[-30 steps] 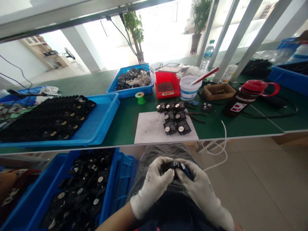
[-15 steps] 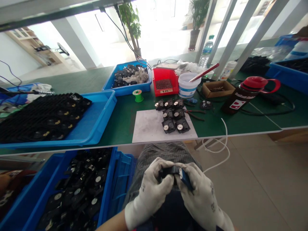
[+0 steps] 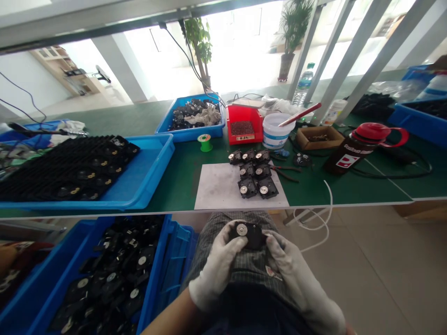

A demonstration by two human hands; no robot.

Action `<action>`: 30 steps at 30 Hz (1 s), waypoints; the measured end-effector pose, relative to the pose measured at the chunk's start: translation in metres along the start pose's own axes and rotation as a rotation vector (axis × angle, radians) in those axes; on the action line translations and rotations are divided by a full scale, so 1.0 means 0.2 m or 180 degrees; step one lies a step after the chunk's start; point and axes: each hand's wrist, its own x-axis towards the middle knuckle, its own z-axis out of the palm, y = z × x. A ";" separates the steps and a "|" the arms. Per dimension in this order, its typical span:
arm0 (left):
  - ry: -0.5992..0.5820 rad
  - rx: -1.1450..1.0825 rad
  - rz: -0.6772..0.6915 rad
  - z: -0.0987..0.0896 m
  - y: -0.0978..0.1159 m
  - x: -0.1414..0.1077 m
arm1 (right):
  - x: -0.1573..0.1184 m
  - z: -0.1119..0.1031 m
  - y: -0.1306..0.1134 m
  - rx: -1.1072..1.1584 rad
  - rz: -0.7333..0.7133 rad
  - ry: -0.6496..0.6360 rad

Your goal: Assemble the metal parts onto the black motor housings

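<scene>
My left hand point(image 3: 220, 260), in a white glove, grips a black plastic part point(image 3: 254, 236) with a round silver disc on its face. The part is above my lap, its disc side facing up toward me. At its right edge is my gloved right hand point(image 3: 288, 263), fingers closed; whatever they pinch is dark and mostly hidden. Similar black parts with silver discs point(image 3: 264, 190) stand in short rows on a white sheet point(image 3: 213, 188) on the bench, beyond my hands.
A blue tray point(image 3: 153, 179) with stacked black pieces lies left. Below it, a blue crate point(image 3: 156, 274) holds many black parts. Behind the sheet are a green spool point(image 3: 205, 143), a red bin point(image 3: 245, 114), a white tub point(image 3: 275, 135) and pliers point(image 3: 289, 176). A dark bottle point(image 3: 345, 156) stands right.
The black part has turned so its silver disc faces me. My hands have shifted slightly up and spread apart, and the blue item seen in my right hand is now out of sight.
</scene>
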 end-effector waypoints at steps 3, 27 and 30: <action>-0.0120 -0.0430 -0.0165 -0.05 0.04 -0.03 | -0.02 -0.07 0.02 -0.0311 -0.0098 0.0000; -0.0290 0.1838 -0.0143 -0.03 0.17 -0.17 | -0.08 0.04 -0.17 -0.3109 -0.2946 0.0507; -0.0265 0.1825 -0.0059 -0.03 0.18 -0.17 | -0.07 0.04 -0.18 -0.3186 -0.2827 0.0476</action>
